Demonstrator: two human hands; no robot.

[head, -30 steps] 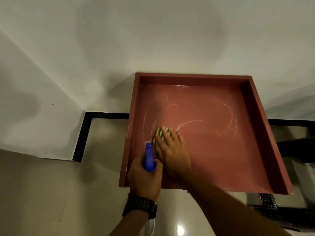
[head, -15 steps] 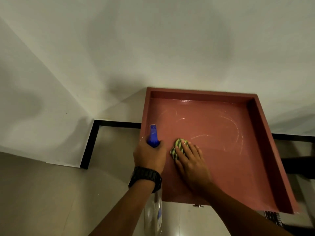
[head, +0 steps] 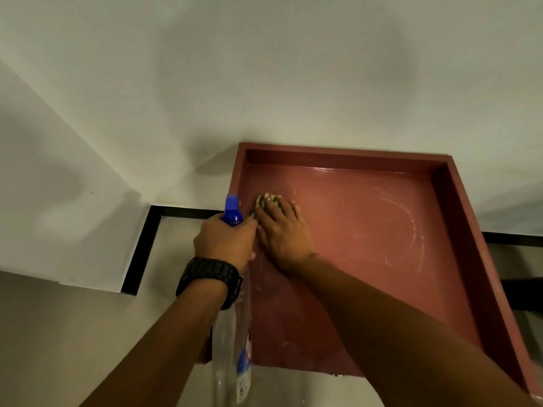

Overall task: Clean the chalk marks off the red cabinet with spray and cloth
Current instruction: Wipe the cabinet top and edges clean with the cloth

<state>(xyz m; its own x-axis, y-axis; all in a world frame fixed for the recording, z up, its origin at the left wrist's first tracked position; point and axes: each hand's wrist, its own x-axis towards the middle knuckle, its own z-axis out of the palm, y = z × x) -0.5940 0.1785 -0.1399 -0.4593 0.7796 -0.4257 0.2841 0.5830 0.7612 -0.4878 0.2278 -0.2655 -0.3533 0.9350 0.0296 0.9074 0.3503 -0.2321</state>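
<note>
The red cabinet (head: 367, 236) fills the right half of the view, its top a shallow recess with raised rims. Curved white chalk marks (head: 408, 221) remain on its right part. My right hand (head: 282, 230) presses a green-and-yellow striped cloth (head: 264, 200) flat onto the surface near the left rim, fingers spread over it. My left hand (head: 224, 243) grips the neck of a clear spray bottle (head: 232, 348) with a blue nozzle (head: 232, 210), held just left of the cloth over the cabinet's left edge.
White walls (head: 205, 83) meet in a corner behind the cabinet, with a black skirting strip (head: 141, 248) along the floor at left. A glossy tiled floor (head: 58, 333) lies below. A dark object (head: 526, 292) sits right of the cabinet.
My right hand has slid the cloth away from me toward the cabinet's far-left corner. The chalk strokes on the left part are mostly gone. The view has shifted closer.
</note>
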